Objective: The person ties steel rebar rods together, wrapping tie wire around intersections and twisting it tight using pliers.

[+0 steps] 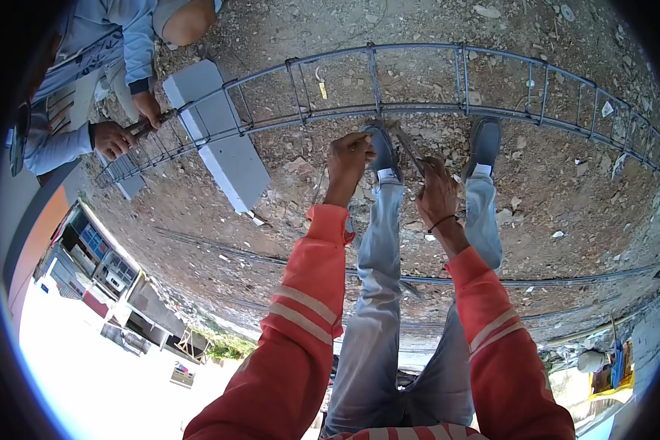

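Note:
A long steel rebar cage with tied stirrups curves across the view beyond my shoes. My right hand is closed around the handles of dark metal pincers, whose head points at the near bar of the cage. To the left, my left hand is closed in a pinch close to the same bar, beside my shoe. What its fingers hold is too small to make out.
Grey blocks lie under the cage at the left. A co-worker's hands are at the cage's left end. Loose rebars lie across the stony ground behind my feet. A small yellow-tagged item lies beyond the near bar.

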Tool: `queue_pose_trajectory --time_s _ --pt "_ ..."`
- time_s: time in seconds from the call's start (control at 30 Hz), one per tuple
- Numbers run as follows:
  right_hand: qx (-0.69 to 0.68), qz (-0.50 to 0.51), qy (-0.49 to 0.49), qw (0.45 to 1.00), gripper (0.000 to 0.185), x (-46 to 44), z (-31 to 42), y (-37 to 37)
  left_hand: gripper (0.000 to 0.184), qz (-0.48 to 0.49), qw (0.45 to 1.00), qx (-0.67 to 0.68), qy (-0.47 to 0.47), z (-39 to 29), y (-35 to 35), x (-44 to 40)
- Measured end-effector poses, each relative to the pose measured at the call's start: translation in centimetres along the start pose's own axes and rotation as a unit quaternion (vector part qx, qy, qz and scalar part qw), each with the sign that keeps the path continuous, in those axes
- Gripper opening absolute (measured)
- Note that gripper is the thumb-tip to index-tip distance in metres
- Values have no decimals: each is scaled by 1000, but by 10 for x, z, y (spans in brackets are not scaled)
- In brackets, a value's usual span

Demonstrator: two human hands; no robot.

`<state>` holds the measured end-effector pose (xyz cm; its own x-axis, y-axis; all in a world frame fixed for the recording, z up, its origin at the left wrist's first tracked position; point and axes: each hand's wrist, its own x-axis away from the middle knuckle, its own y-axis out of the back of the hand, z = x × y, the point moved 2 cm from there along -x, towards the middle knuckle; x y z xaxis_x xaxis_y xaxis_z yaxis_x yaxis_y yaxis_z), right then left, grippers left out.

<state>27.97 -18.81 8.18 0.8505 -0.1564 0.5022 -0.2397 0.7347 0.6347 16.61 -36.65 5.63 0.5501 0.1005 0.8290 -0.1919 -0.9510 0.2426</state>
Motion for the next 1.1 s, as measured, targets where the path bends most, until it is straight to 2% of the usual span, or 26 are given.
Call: queue_pose_trajectory --time_s 0.13,0.2,0.33,0.4,0.63,0.7,0.73,0.8,0.87,0.93,0.97,1.0,1.03,1.07,1.1 --pt "0 -3 10 1000 53 0 -10 -18 20 -13 999 -33 -36 -1 -3 1" --pt "-30 -47 54 997 53 -7 -12 -23 18 -27 995 -80 -53 -5 -2 3" --pt "-12 -50 60 997 53 -14 -11 -24 16 -46 993 -83 -72 -12 -4 9" --pt "-19 -64 98 993 53 -15 -10 -18 17 -40 994 -65 -74 -15 -6 10" --pt "-25 -63 113 991 48 -19 -3 -12 21 -77 984 -127 -95 -19 -11 16" --pt "-5 -2 77 997 42 -21 2 -9 20 -79 986 -131 -69 -20 -13 18" --pt "-7 -3 76 997 42 -21 7 -6 20 -79 985 -133 -71 -20 -13 19" --pt "12 88 -15 996 39 -20 13 -5 23 -113 938 -275 -178 -25 -13 29" --pt "0 104 -49 993 37 -19 17 -7 40 -152 864 -300 -375 -45 -23 66" --pt "-12 117 -85 989 37 -15 19 -21 49 -45 880 -239 -408 -100 -35 126" --pt "-8 75 -94 993 40 -7 15 -41 49 91 909 -135 -383 -115 -43 159" --pt "-57 82 -106 989 43 -11 21 -40 51 229 900 -148 -340 -138 -49 193" --pt "-105 87 -119 984 49 -15 27 -40 51 366 869 -98 -317 -147 -54 223" --pt "-110 85 -118 983 49 -14 27 -54 41 441 847 -47 -292 -156 -55 248" --pt "-244 57 -110 962 47 -10 25 -78 34 478 834 -71 -266 -164 -50 250"
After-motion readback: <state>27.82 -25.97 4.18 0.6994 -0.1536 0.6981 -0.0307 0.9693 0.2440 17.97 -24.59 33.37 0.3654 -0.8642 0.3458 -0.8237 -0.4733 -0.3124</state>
